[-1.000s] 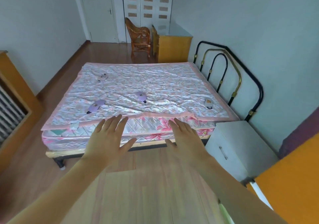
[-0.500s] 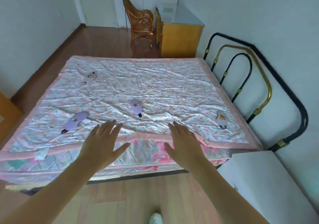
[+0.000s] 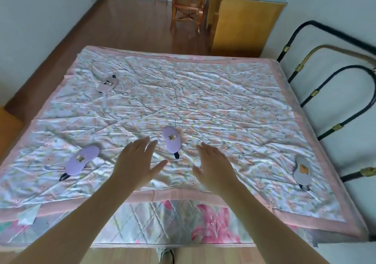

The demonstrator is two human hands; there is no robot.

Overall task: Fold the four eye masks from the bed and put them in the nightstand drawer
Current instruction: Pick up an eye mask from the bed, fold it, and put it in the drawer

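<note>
Wide bed under a crumpled pink-bordered floral quilt (image 3: 203, 101). Left hand (image 3: 136, 163), right hand (image 3: 214, 167): both spread, empty. Lilac oval padded eye mask (image 3: 172, 139): just beyond and between them, long axis pointing away, left fingertips nearer.

The wicker chair (image 3: 188, 3) is cut off by the top edge, so only its seat and legs show. The metal headboard (image 3: 333, 93) runs out at the right edge. The bed (image 3: 203, 93) loses its near left corner at the left edge. The prints on the pink eye mask (image 3: 107, 84) and the grey eye mask (image 3: 302, 171) are too small to read. A shoe (image 3: 167, 256) is half cut by the bottom edge.
</note>
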